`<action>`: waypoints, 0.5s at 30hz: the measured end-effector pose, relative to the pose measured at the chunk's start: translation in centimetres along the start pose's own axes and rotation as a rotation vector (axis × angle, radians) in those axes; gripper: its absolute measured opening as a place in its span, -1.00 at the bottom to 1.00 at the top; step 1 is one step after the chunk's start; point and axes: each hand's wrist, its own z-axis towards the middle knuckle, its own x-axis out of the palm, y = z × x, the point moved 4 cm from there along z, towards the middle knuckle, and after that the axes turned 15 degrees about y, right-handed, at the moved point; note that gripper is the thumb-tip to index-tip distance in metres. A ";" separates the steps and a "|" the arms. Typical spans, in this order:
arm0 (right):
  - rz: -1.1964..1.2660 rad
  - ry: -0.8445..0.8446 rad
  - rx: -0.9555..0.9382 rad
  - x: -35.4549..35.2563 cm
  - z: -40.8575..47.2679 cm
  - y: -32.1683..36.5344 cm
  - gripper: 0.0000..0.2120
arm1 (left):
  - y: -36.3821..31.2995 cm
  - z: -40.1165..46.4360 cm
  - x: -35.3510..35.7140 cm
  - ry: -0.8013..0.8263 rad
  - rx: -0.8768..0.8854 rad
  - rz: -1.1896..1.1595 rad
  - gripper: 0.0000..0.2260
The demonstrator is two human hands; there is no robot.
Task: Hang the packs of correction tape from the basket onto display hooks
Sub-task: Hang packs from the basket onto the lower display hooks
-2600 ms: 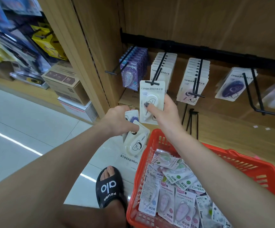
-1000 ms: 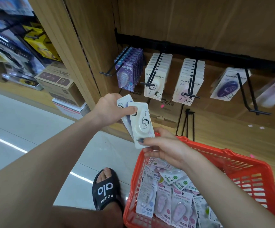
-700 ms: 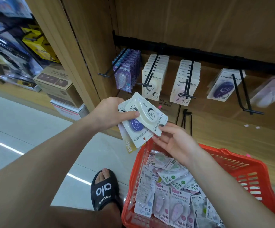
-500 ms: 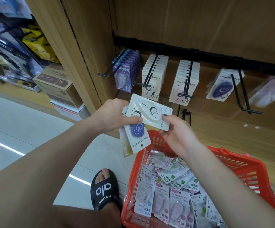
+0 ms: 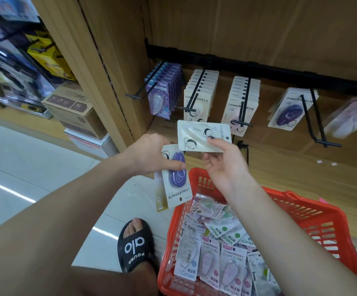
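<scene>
My right hand (image 5: pixel 224 165) pinches a cream correction tape pack (image 5: pixel 196 135), held sideways just below the cream-pack hook (image 5: pixel 191 101). My left hand (image 5: pixel 152 154) grips a small stack whose front one is a purple pack (image 5: pixel 176 176), hanging upside down with my thumb across it. The red basket (image 5: pixel 314 216) at lower right holds several loose packs (image 5: pixel 213 251). A black rail (image 5: pixel 258 69) carries the hooks, most filled with hanging packs.
Other hooks hold violet packs (image 5: pixel 162 92), pink-and-white packs (image 5: pixel 243 103), a dark purple pack (image 5: pixel 288 110) and a pale pack at the right edge. A wooden upright (image 5: pixel 100 67) stands left. Cardboard boxes (image 5: pixel 75 112) sit on the floor. My sandalled foot (image 5: pixel 136 244) is beside the basket.
My right hand took the cream pack off the stack in my left hand and lifted it sideways toward the hooks. The purple pack now shows at the front of the left stack.
</scene>
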 end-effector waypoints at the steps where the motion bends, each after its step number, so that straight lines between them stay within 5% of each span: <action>1: -0.013 0.012 -0.043 -0.2 0.2 0.5 -0.58 | 0.5 0.0 -0.2 -0.007 -0.040 0.020 -0.74; 5: -0.374 0.095 -0.175 -0.8 0.3 1.9 -0.40 | 2.1 -0.5 -1.6 -0.085 -0.146 0.023 -0.70; 8: -0.724 0.089 -0.217 -0.3 0.3 2.1 -0.55 | 2.3 -0.7 -2.4 -0.154 -0.172 0.060 -0.67; 15: -0.845 0.217 -0.255 2.5 2.1 0.6 -0.72 | 2.1 -0.9 -2.5 -0.145 -0.198 0.054 -0.69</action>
